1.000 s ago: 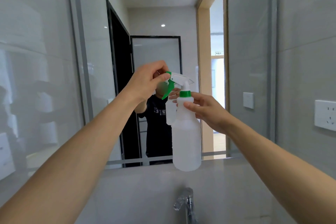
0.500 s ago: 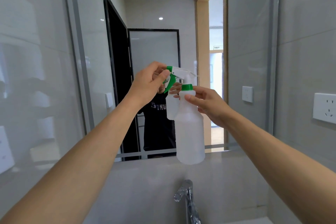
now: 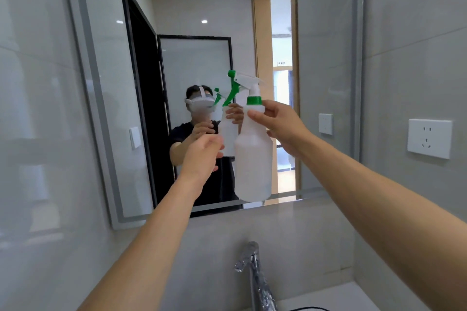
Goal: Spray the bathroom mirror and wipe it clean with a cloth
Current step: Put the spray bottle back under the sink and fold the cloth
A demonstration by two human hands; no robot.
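Right hand (image 3: 280, 126): raised before the mirror (image 3: 197, 7), fingers wrapped around the neck and shoulder of the spray bottle (image 3: 253, 159), just under the green collar; thumb across the near side of the neck.

Left hand (image 3: 202, 153): raised lower and to the left of the bottle, fingers loosely curled, holding nothing; fingertips near the bottle's upper body; contact or gap not discernible.

Spray bottle: translucent white body, upright, hanging in the air from the right hand's grip, base level with the mirror's lower edge. White sprayer head with green trigger (image 3: 231, 88) and green nozzle tip, pointing left and slightly up.

Mirror: rectangular, frosted border, mounted on grey tiled wall; reflects both hands, the bottle, a dark doorway and a person in a dark shirt wearing a head-mounted device.

Tap (image 3: 249, 257): chrome, below the mirror, directly under the bottle.

Wall socket (image 3: 429, 141): white, on the right wall, well apart from the bottle.
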